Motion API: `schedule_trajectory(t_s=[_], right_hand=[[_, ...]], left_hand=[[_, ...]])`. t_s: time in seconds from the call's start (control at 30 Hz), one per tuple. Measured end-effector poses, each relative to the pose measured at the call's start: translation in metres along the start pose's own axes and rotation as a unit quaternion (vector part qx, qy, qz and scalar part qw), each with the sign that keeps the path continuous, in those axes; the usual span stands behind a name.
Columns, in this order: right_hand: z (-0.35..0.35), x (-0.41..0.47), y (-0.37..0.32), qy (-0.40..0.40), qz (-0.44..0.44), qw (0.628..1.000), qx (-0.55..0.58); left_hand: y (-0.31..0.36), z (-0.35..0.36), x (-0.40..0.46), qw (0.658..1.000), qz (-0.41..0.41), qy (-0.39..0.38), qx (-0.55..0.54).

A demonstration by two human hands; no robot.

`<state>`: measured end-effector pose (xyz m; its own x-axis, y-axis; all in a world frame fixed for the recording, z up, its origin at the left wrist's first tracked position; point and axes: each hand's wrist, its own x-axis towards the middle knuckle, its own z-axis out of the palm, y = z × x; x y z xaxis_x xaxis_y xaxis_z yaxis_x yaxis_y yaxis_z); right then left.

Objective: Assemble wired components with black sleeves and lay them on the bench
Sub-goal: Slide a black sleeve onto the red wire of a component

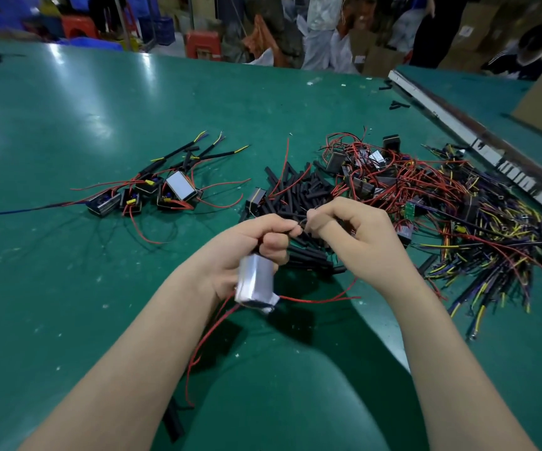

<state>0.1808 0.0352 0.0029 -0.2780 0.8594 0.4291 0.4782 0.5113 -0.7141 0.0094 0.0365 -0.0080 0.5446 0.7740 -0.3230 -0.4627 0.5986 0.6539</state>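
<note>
On the green table (67, 131), finished components (152, 193) with black sleeves lie far left. Near centre, the left hand (246, 249) grips a silvery component (255, 283) trailing red wires, while the right hand (354, 236) pinches a thin wire end beside it. Loose black sleeves (299, 193) lie just beyond, tangled unassembled parts (442, 203) to the right.

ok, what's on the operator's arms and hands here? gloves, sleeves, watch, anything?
Nothing worn that shows. The left hand and right hand are bare, with no gloves, finger cots, rings or tape. Both forearms are bare from wrist to the bottom frame edge: no sleeves, cuffs, watch, wristband or grounding strap. Anything above the elbows is out of view.
</note>
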Motion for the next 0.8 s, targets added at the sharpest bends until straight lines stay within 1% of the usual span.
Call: schedule_trajectory(t_s=[0.07,0.1,0.17,0.23,0.27,0.33,0.4,0.47,0.53,0.6,0.7,0.8], right_hand=[[0.002,0.002,-0.003,0.000,0.086,0.995,0.043],[0.002,0.003,-0.004,-0.002,0.125,0.991,0.053],[0.004,0.004,-0.004,-0.008,0.190,0.980,0.057],[0.004,0.004,-0.004,-0.014,0.233,0.969,0.076],[0.003,0.004,-0.004,-0.021,0.244,0.966,0.088],[0.000,0.004,-0.006,-0.035,0.240,0.963,0.115],[-0.008,0.005,-0.008,-0.038,0.210,0.965,0.152],[-0.016,0.003,-0.009,-0.043,0.147,0.974,0.166],[-0.022,0.001,-0.006,-0.046,0.074,0.990,0.112],[-0.021,0.001,-0.001,-0.037,0.020,0.998,0.047],[-0.014,0.002,0.003,-0.028,-0.021,0.999,0.002],[-0.006,0.003,0.007,0.012,-0.067,0.995,-0.075]], left_hand=[[-0.006,0.002,0.002,0.991,0.081,0.048,0.095],[-0.008,0.002,0.003,0.977,0.120,0.076,0.161],[-0.013,0.004,0.004,0.934,0.186,0.128,0.276],[-0.016,0.006,0.007,0.903,0.224,0.153,0.334],[-0.017,0.006,0.008,0.894,0.232,0.160,0.347],[-0.017,0.006,0.009,0.890,0.235,0.175,0.348],[-0.016,0.005,0.009,0.898,0.227,0.186,0.327],[-0.014,0.004,0.007,0.918,0.201,0.179,0.290],[-0.012,0.004,0.005,0.947,0.163,0.151,0.233],[-0.009,0.005,0.004,0.970,0.124,0.116,0.174],[-0.007,0.007,0.003,0.988,0.088,0.072,0.105],[-0.005,0.010,0.001,0.997,0.054,0.031,0.052]])
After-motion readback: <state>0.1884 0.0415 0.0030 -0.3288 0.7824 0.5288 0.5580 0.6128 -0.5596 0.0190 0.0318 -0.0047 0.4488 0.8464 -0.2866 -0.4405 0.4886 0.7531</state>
